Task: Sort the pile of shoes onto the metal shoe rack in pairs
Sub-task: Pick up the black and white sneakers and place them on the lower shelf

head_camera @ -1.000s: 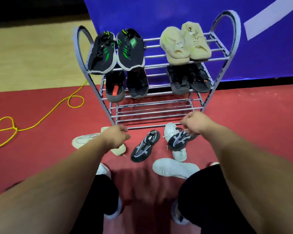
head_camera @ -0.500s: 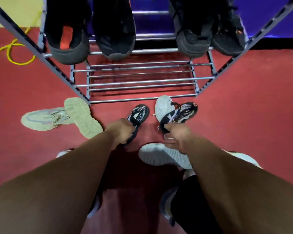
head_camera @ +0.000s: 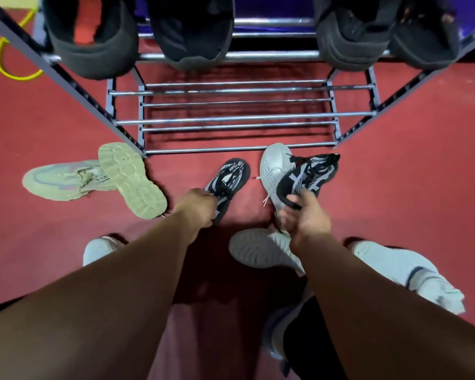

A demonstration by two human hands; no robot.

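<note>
The metal shoe rack (head_camera: 239,116) stands right in front, its bottom shelf bare. Four dark shoes (head_camera: 93,48) sit on the shelf above. My left hand (head_camera: 196,208) grips one black-and-white mesh shoe (head_camera: 231,176) lying on the red floor. My right hand (head_camera: 305,215) grips the matching black-and-white shoe (head_camera: 310,176), which lies across a white sneaker (head_camera: 274,165). A second white sneaker (head_camera: 258,248) lies sole up under my right wrist. Two beige sneakers (head_camera: 132,179) lie at the left, one sole up.
A yellow cord (head_camera: 8,50) loops on the floor at the far left, behind the rack's slanted frame. My own feet in white shoes (head_camera: 403,272) stand at either side below. Red floor stretches to the right of the rack.
My view dropped close to the rack's lower shelves. Both hands came down from near the bottom rail onto the two black-and-white shoes and closed round them.
</note>
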